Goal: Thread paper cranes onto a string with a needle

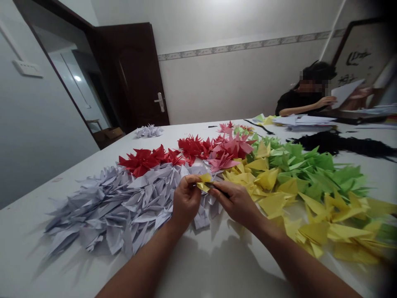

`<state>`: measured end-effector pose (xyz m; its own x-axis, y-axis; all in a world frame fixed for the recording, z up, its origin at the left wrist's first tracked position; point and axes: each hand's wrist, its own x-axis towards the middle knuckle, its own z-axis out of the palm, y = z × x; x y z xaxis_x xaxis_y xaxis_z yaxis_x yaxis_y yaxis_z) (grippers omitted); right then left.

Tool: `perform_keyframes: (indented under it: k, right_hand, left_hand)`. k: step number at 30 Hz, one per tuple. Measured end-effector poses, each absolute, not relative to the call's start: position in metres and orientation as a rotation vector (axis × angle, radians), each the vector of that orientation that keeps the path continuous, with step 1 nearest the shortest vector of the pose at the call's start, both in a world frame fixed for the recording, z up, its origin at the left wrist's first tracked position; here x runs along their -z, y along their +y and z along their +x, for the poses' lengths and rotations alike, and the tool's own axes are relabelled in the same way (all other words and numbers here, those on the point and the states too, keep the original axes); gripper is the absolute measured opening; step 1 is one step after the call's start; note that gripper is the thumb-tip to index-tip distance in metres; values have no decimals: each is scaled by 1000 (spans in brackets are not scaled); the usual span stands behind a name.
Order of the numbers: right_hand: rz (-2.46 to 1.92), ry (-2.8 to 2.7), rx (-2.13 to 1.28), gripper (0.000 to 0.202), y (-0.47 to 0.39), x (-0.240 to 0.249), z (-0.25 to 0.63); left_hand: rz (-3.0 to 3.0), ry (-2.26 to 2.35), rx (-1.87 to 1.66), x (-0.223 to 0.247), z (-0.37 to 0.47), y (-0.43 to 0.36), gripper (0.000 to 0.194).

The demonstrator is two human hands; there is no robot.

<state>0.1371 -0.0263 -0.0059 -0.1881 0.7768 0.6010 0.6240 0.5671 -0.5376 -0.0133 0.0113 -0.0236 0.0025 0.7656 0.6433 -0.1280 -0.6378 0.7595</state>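
My left hand (187,200) pinches a small piece of folded yellow paper (204,185) between thumb and fingers. My right hand (233,199) is closed round a slim dark tool (214,186), its tip against the yellow paper; its exact kind is too small to make out. Both hands are raised above the white table, close together. Behind and left of them spreads a heap of pale grey-white origami pieces (118,211) with pointed ends. On the right lie yellow origami pieces (279,203), nearest my right hand.
Red origami pieces (142,160), pink ones (232,149) and green ones (325,169) lie beyond. A black stringy bundle (344,144) and paper sheets (300,121) are at the far right. A person (305,95) sits there holding a sheet. A dark door (130,74) stands behind.
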Motion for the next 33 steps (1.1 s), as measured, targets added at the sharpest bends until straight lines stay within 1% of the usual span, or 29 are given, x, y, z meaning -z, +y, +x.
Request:
perform_keyframes:
  k: [3, 7, 10, 13, 25, 29, 33]
  right_hand:
    - [-1125, -1884, -203, 24, -27, 6, 137]
    - [-1113, -1808, -191, 25, -27, 6, 136]
    - [-1118, -1816, -229, 26, -27, 7, 134]
    - [-1141, -1861, -273, 29, -27, 10, 132]
    - [-1089, -1799, -302, 25, -25, 12, 134]
    - [-1090, -1795, -217, 23, -26, 11, 133]
    - [-1047, -1629, -110, 23, -27, 1, 139]
  left_hand:
    - [1502, 680, -1693, 21, -11, 10, 16]
    - [1193, 702, -1594, 10, -11, 8, 28]
    - [949, 671, -1498, 0, -13, 8, 37]
    - [834, 613, -1416, -4, -15, 8, 41]
    - [835, 543, -1292, 1, -10, 2, 41]
    - [831, 590, -1331, -4, -11, 1, 40]
    - [941, 690, -1393, -4, -11, -1, 36]
